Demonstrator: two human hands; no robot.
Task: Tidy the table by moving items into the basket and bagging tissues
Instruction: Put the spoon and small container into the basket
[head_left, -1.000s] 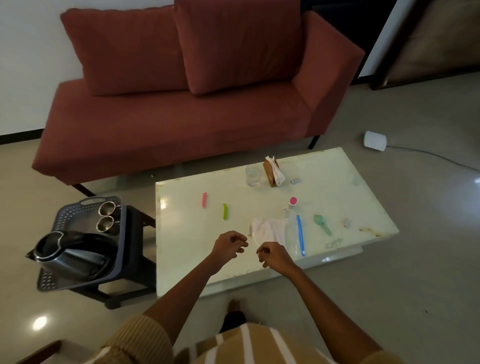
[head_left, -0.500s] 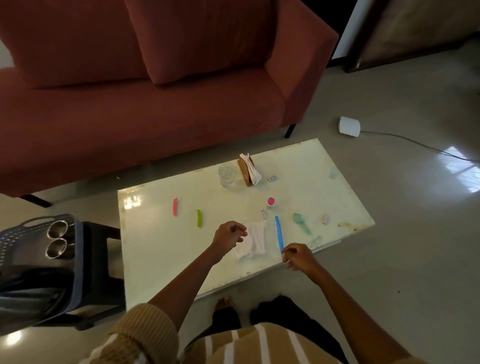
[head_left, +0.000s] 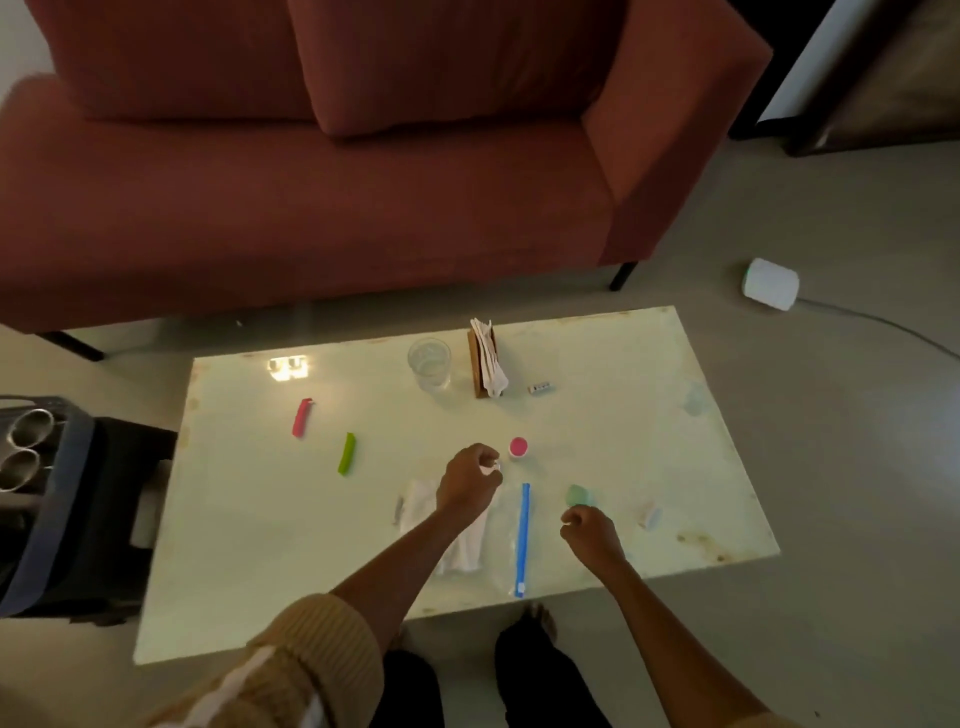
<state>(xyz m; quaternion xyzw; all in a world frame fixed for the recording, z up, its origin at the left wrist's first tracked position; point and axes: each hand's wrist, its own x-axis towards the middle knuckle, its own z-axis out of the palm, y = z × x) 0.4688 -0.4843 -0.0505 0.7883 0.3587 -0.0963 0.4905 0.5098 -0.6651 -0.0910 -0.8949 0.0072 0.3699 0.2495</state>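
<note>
My left hand (head_left: 467, 480) reaches over the white tabletop (head_left: 249, 519), its fingertips pinched on a small white item (head_left: 491, 468) just left of a pink cap (head_left: 518, 448). A crumpled white tissue (head_left: 467, 545) lies under that forearm. Beside it lies a clear zip bag with a blue strip (head_left: 523, 535). My right hand (head_left: 589, 532) hovers curled to the right of the strip, just below a pale green scoop (head_left: 579, 493), holding nothing that I can see. The grey basket (head_left: 57, 499) sits on a dark stool at the left.
On the table are a pink clip (head_left: 301, 417), a green clip (head_left: 346, 453), a glass (head_left: 428, 364), a tissue holder (head_left: 485, 364) and two small items (head_left: 540, 387) (head_left: 651, 515). Steel cups (head_left: 26, 441) stand in the basket. A red sofa (head_left: 311, 208) is behind.
My left hand moved forward past the tissue to the small item by the pink cap. My right hand shifted from the blue strip's near end up toward the green scoop. The view tilted down.
</note>
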